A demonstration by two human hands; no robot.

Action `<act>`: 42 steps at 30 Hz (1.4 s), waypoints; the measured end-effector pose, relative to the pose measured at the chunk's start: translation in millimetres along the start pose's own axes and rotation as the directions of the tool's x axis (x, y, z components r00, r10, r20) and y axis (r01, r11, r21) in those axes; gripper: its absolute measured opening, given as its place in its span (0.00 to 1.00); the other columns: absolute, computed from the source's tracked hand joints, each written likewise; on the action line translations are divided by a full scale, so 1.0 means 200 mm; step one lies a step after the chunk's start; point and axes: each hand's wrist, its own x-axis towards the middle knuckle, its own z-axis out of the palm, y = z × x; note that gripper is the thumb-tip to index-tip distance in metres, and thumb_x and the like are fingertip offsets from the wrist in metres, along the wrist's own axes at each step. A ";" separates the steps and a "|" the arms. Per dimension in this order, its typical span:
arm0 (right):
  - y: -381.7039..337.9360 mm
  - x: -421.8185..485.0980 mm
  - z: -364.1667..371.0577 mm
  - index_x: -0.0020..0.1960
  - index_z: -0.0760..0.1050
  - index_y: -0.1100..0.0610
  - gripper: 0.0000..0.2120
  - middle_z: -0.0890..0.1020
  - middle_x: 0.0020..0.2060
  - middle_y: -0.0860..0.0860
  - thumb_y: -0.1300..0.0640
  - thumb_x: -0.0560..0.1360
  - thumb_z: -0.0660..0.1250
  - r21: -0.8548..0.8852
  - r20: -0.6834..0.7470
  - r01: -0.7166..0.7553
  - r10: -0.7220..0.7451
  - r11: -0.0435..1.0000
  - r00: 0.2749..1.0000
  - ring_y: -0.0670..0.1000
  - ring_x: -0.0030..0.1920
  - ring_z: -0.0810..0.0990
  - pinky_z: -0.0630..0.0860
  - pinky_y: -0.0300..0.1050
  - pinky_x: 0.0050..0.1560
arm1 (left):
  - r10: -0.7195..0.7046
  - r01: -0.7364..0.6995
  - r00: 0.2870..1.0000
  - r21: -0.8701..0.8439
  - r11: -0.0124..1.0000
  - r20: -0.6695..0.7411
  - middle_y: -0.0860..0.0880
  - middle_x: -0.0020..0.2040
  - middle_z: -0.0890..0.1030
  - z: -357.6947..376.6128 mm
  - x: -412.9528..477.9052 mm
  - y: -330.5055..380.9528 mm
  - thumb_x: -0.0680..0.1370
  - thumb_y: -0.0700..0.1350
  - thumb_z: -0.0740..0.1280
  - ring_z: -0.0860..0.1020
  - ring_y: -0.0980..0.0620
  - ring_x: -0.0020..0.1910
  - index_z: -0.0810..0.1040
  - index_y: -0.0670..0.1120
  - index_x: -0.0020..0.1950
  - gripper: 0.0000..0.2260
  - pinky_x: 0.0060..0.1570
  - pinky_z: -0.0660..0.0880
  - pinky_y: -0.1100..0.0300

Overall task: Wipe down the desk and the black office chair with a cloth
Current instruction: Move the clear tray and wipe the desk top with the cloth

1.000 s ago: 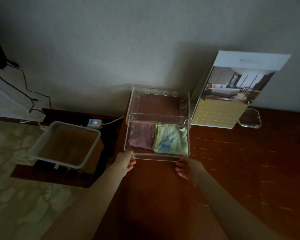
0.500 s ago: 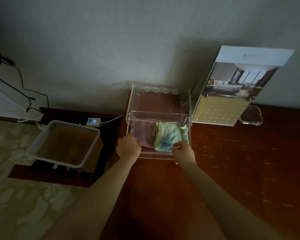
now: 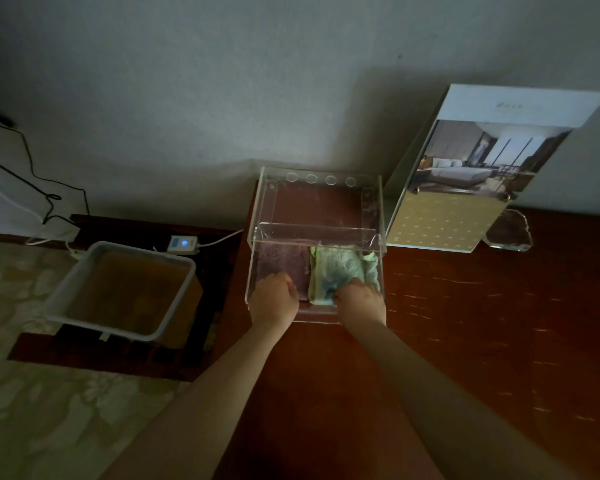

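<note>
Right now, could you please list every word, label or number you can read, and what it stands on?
Tall white display card with a hotel-room photo: one small line on its white top band, too blurred to read.
Small white switch box with a blue light: no legible marking.
Nothing else shows text.

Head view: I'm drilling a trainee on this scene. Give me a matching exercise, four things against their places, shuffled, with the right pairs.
Things:
1 green cloth
2 purple cloth
3 tub
4 brochure

Places:
A leaning on the wall
B under the left hand
C left of the desk, lower down
D at the right hand

Pairs: 1-D, 2-B, 3-C, 4-A
</note>
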 end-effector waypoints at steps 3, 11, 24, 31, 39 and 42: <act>0.02 0.00 0.00 0.55 0.79 0.58 0.12 0.77 0.54 0.53 0.54 0.79 0.60 0.039 -0.029 0.005 -0.004 0.999 1.000 0.54 0.54 0.76 0.72 0.48 0.60 | -0.004 0.004 1.000 -0.008 1.000 -0.009 0.49 0.48 0.79 0.02 0.00 -0.01 0.79 0.44 0.60 0.77 0.51 0.48 0.78 0.46 0.50 0.07 0.47 0.77 0.54; 0.05 -0.01 0.00 0.54 0.77 0.59 0.11 0.75 0.54 0.54 0.55 0.78 0.61 0.139 -0.096 0.032 -0.018 0.990 0.995 0.54 0.53 0.76 0.74 0.49 0.55 | 0.095 -0.090 0.995 0.148 0.985 -0.023 0.48 0.64 0.70 0.02 0.00 -0.07 0.77 0.46 0.65 0.68 0.48 0.64 0.70 0.48 0.68 0.20 0.61 0.69 0.58; 0.08 -0.02 0.01 0.55 0.77 0.57 0.09 0.76 0.56 0.54 0.57 0.78 0.63 0.299 -0.008 -0.069 0.074 0.952 0.997 0.53 0.48 0.79 0.79 0.50 0.51 | 0.049 -0.066 0.983 -0.090 0.994 -0.175 0.46 0.54 0.74 -0.08 0.03 -0.01 0.81 0.43 0.56 0.75 0.47 0.51 0.72 0.43 0.53 0.07 0.48 0.75 0.55; 0.02 -0.06 -0.09 0.59 0.76 0.58 0.12 0.79 0.55 0.56 0.56 0.80 0.59 0.393 0.032 -0.093 0.088 0.915 0.996 0.52 0.47 0.80 0.77 0.45 0.47 | -0.013 -0.073 0.975 -0.372 0.925 -0.224 0.50 0.40 0.76 -0.24 -0.02 0.06 0.82 0.49 0.54 0.77 0.50 0.39 0.71 0.43 0.52 0.11 0.35 0.70 0.59; -0.13 -0.17 -0.29 0.55 0.76 0.58 0.20 0.81 0.50 0.58 0.42 0.79 0.58 0.822 0.521 -0.497 0.018 -0.278 0.853 0.59 0.51 0.79 0.76 0.53 0.47 | 0.406 -0.339 0.910 -0.416 0.844 0.082 0.55 0.40 0.77 -0.24 -0.17 0.13 0.79 0.44 0.64 0.76 0.59 0.38 0.78 0.45 0.52 0.06 0.39 0.73 0.63; -0.12 -0.20 -0.25 0.62 0.74 0.60 0.15 0.80 0.49 0.58 0.54 0.79 0.62 0.850 0.515 -0.496 0.082 -0.179 0.853 0.59 0.47 0.79 0.78 0.56 0.49 | 0.417 -0.305 0.889 -0.435 0.847 0.189 0.56 0.40 0.77 -0.24 -0.21 0.13 0.78 0.46 0.65 0.76 0.61 0.37 0.80 0.47 0.52 0.06 0.37 0.71 0.67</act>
